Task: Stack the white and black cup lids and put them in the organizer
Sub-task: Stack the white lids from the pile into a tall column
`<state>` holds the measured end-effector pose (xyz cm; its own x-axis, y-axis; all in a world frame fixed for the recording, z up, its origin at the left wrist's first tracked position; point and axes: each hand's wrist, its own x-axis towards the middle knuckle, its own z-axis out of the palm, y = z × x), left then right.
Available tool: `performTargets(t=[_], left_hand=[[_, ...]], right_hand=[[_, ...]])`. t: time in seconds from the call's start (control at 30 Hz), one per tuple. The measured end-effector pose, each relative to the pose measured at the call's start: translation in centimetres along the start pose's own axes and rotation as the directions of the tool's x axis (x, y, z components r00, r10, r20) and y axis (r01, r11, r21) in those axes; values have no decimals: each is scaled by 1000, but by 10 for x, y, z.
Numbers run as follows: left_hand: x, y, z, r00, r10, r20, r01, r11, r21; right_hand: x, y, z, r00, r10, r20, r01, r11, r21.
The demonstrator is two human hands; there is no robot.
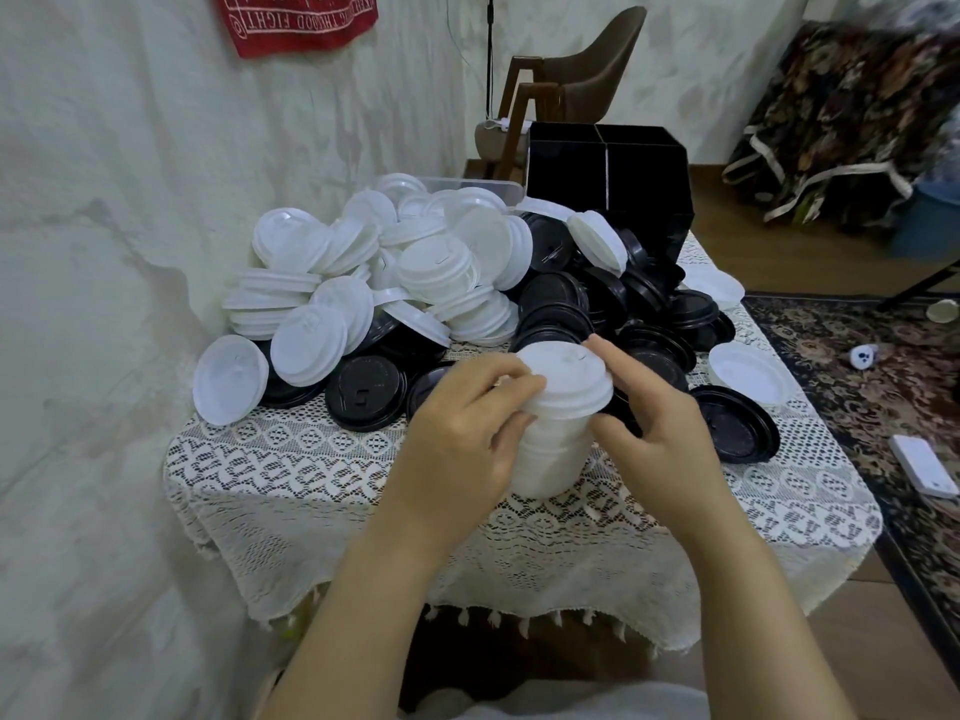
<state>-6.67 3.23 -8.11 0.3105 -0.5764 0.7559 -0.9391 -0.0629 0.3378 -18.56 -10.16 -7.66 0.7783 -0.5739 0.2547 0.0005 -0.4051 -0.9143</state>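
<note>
Head view: a stack of white lids is held upright over the near middle of the worktop; whether its base rests on the lace cloth cannot be told. The left hand is wrapped round the side of the stack, fingers curled against it. The right hand is closed on the top lid, with the forefinger laid across its crown and the thumb set under the rim, as if the lid is being seated.

The organizer, a black divided box, stands at the far end of the worktop, well apart from the stack. No lid can be made out in the compartments that are visible, so nothing appears to be filed yet.

Most of the work is judged to be left. A large heap of loose white lids is piled at the far left, and a heap of black lids lies beside it, spreading to the right. Only this one white stack is seen being built. The black lids are not yet stacked, and the stack in hand is not yet placed.
</note>
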Motion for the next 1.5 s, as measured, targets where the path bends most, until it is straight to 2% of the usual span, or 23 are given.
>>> performTargets(t=[0.1,0.2,0.27,0.33,0.37,0.43,0.47,0.53,0.6,0.67,0.97,1.13,1.27,1.37,1.43,1.5], left_hand=[[2,-3,-3,996,-22,-85,22,1000,4],[5,-3,-2,981,-97,-168,88,994,-61],[7,1,-2,962,-194,-192,167,975,-150],[10,6,-4,922,-358,-149,292,894,-340],[12,11,-6,881,-464,-89,370,794,-482],[17,19,-9,770,-635,59,459,487,-743],[19,23,-11,717,-686,125,463,334,-821],[22,26,-13,654,-720,232,433,104,-896],[24,25,-15,651,-694,308,378,-56,-924],[25,25,-17,653,-674,346,356,-131,-925],[26,20,-17,591,-737,329,440,-47,-897],[26,16,-20,636,-675,375,523,18,-852],[28,14,-20,673,-628,391,575,112,-811],[28,14,-18,675,-656,338,559,156,-814],[26,11,-18,674,-681,286,585,256,-769],[23,6,-18,682,-676,279,636,361,-682]], right_hand=[[-1,-1,0,999,-28,-22,30,994,101],[-2,-1,1,997,-68,-38,74,981,180],[-1,-1,1,992,-99,-79,113,973,200],[0,0,1,976,-167,-137,190,966,177],[0,0,2,966,-206,-159,230,960,157],[1,-2,7,943,-270,-194,296,947,121],[1,-3,10,932,-297,-210,323,940,106],[2,-6,16,908,-349,-234,376,923,81],[2,-7,18,887,-398,-233,418,907,43],[2,-6,19,879,-423,-218,437,899,15],[3,-3,13,928,-357,-108,360,933,18],[0,-7,10,964,-259,52,256,965,63],[-1,-10,9,955,-255,148,266,963,-55],[0,-4,11,966,-255,31,257,963,-81],[2,3,10,971,-221,-94,211,972,-99],[1,7,9,978,-153,-139,140,985,-98]])
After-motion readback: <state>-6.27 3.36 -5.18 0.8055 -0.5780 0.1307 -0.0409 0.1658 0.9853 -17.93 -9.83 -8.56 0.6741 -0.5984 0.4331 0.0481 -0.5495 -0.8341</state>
